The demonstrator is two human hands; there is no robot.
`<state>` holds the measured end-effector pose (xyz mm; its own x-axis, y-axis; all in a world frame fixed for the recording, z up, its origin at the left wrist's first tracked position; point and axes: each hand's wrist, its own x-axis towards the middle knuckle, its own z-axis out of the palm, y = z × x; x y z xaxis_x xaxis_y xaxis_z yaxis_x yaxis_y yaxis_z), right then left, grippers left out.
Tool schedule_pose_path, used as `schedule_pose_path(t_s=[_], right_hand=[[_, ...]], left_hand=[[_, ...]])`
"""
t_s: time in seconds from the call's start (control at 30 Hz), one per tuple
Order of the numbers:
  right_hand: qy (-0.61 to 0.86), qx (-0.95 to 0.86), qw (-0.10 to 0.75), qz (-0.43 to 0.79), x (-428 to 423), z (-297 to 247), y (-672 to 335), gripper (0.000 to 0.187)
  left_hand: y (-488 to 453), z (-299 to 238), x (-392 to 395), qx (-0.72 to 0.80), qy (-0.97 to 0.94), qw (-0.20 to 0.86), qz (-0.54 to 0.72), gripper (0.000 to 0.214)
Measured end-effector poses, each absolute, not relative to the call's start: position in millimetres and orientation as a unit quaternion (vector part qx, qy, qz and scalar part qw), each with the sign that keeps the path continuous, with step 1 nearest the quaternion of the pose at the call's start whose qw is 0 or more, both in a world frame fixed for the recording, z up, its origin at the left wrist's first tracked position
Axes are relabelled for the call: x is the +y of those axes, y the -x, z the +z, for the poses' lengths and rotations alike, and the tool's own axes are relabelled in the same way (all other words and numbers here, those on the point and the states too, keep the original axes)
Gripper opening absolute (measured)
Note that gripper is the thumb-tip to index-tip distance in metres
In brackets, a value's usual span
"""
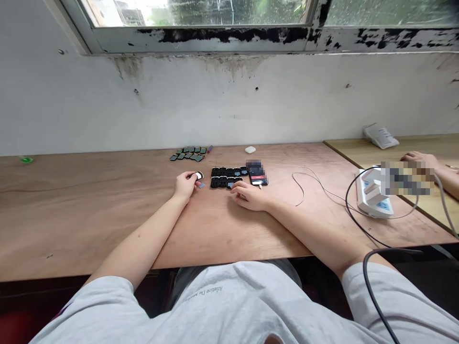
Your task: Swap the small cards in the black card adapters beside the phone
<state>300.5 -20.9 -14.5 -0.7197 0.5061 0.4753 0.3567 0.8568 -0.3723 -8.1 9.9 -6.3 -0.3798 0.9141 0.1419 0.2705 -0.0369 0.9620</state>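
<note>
My left hand [184,188] grips a small dark oblong piece with a white face [199,176] between thumb and fingers. Just below its fingertips is a small blue piece [201,185]; whether the hand touches it is unclear. My right hand [251,197] rests on the table with bent fingers, its fingertips at the near row of black cases. Anything held in them is too small to make out. The black cases [219,182] stand side by side in two rows between my hands, some with blue tops.
Green circuit boards [188,155] lie in rows near the wall. A phone [258,179] and a white case [250,150] are behind my right hand. Thin cables [303,186] run to a power strip [375,198]. Another person's hand [421,159] rests at the right.
</note>
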Motion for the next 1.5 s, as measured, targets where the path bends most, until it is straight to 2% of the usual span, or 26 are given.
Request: schedule_pose_path(t_s=[0.13,0.3,0.37,0.83,1.27,1.5], right_hand=[[0.235,-0.92,0.289,0.122,-20.9,-12.3,-300.8,0.021],[0.225,-0.926,0.281,0.11,-21.0,-9.8,-300.5,0.017],[0.222,-0.927,0.281,0.109,-20.5,-9.8,-300.3,0.016],[0.206,-0.932,0.274,0.118,-17.6,-10.2,-300.6,0.013],[0.209,-0.935,0.264,0.116,-18.5,-7.9,-299.8,0.012],[0.206,-0.933,0.271,0.116,-18.7,-7.9,-300.6,0.011]], left_hand=[[6.9,-6.3,5.7,0.62,-0.531,0.264,0.514,0.034],[1.8,-7.4,-4.4,0.546,-0.735,0.04,0.401,0.029],[-2.2,-7.8,-7.1,0.546,-0.757,0.002,0.36,0.029],[-1.9,-3.5,-8.2,0.618,-0.748,-0.035,0.238,0.033],[-4.9,-10.2,-6.7,0.584,-0.778,-0.068,0.221,0.028],[-4.9,-8.2,-8.9,0.566,-0.795,-0.051,0.213,0.03]])
